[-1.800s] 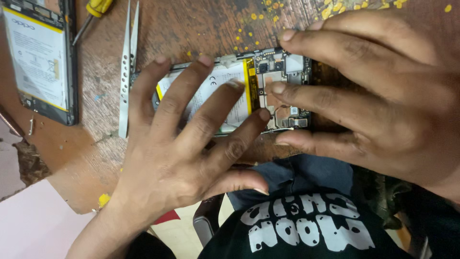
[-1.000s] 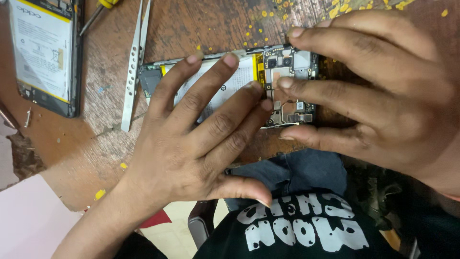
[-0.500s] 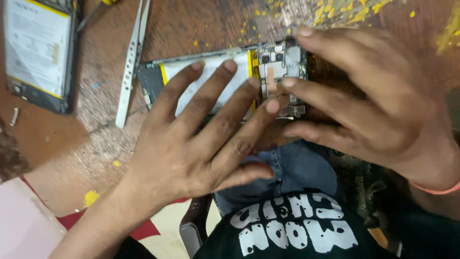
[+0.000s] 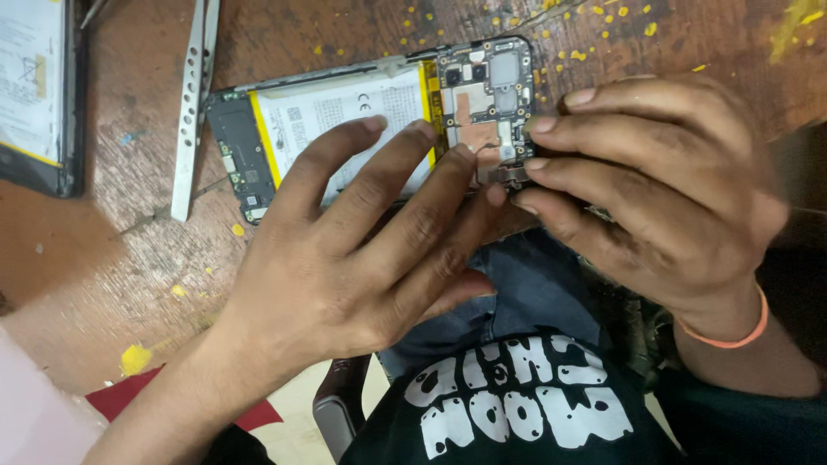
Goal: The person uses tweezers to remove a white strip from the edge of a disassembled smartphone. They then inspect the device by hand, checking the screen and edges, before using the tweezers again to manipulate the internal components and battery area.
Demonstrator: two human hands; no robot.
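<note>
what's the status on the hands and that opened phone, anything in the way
Left hand flat, fingers on the opened phone. Right hand fingertips on its circuit board. Metal tweezers beside it, second phone far left; nothing blocking.

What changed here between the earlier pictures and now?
The left hand slid its fingers back off most of the battery, baring more of the opened phone; only the fingertips now lie on it. The right hand stayed at the circuit board end. Nothing was picked up or let go. The tweezers and second phone lie as before on the wooden table.
</note>
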